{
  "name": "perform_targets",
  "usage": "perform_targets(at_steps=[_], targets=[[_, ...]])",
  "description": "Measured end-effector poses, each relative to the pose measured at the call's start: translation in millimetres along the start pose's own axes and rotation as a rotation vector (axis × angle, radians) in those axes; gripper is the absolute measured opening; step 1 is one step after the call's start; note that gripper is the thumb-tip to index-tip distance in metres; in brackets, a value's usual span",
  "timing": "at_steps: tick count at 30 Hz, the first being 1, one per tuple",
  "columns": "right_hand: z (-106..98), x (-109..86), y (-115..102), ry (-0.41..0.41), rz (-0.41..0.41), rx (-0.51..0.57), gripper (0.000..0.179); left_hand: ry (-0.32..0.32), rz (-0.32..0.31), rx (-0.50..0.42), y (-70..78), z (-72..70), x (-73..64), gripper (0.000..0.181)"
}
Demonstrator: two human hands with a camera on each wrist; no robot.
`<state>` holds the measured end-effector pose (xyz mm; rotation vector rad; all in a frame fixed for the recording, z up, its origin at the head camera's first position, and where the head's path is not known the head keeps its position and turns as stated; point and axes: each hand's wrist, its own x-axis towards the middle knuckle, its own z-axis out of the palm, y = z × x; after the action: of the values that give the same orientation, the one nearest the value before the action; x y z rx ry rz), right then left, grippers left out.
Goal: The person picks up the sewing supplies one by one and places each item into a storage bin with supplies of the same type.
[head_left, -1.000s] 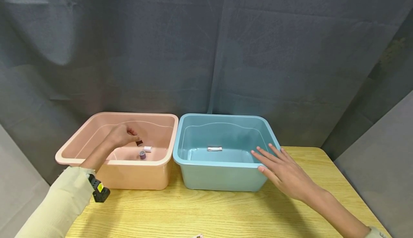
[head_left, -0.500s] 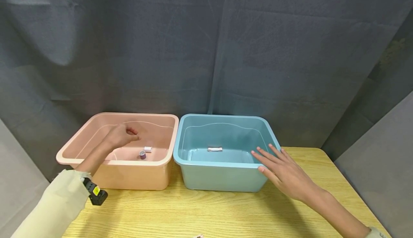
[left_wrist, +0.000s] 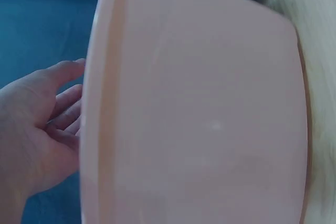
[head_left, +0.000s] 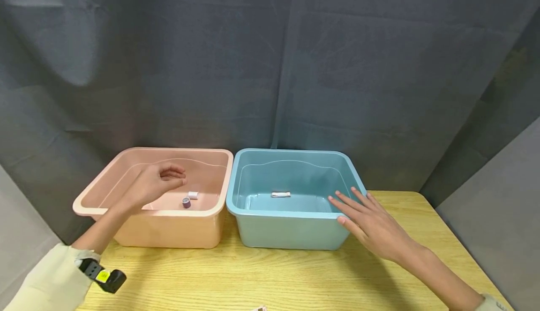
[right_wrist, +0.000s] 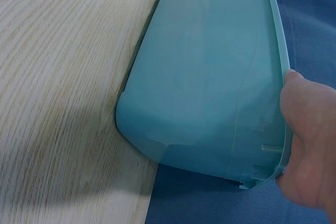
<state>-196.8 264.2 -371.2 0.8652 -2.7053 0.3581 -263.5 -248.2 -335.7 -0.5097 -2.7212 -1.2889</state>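
Note:
My left hand (head_left: 153,182) is over the pink tub (head_left: 177,213), its fingers loosely bent and nothing seen between them. Below and to the right of the fingertips, a small white cylinder (head_left: 193,195) and a small purple roll (head_left: 186,202) lie on the tub's floor. The left wrist view has the hand (left_wrist: 39,124) beyond the tub's rim, fingertips hidden by the wall. My right hand (head_left: 375,224) lies spread, fingers straight, at the near right corner of the blue tub (head_left: 291,215). Inside that tub is a small white strip-like piece (head_left: 281,195).
The two tubs stand side by side on a wooden table (head_left: 270,278). A dark grey cloth (head_left: 270,67) hangs behind them. A scrap of patterned material (head_left: 259,308) shows at the bottom edge of the head view.
A small dark piece pinched by my left hand one second ago is out of sight now. That hand has drawn slightly toward me and its fingers have loosened. The right hand stays put.

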Motion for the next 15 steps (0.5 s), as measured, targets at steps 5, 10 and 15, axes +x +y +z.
perform_targets(at_steps=[5,10,15], targets=[[0,0.6,1,0.005,-0.009,-0.006,0.045,-0.005,0.054,-0.053,17.1,5.8,-9.5,0.031],[0,-0.2,1,0.004,-0.015,-0.012,0.045,-0.032,0.050,-0.161,38.5,14.4,-20.8,0.035],[0,-0.7,2,0.004,-0.015,-0.013,0.045,-0.071,0.065,-0.241,60.8,28.6,-33.0,0.038]])
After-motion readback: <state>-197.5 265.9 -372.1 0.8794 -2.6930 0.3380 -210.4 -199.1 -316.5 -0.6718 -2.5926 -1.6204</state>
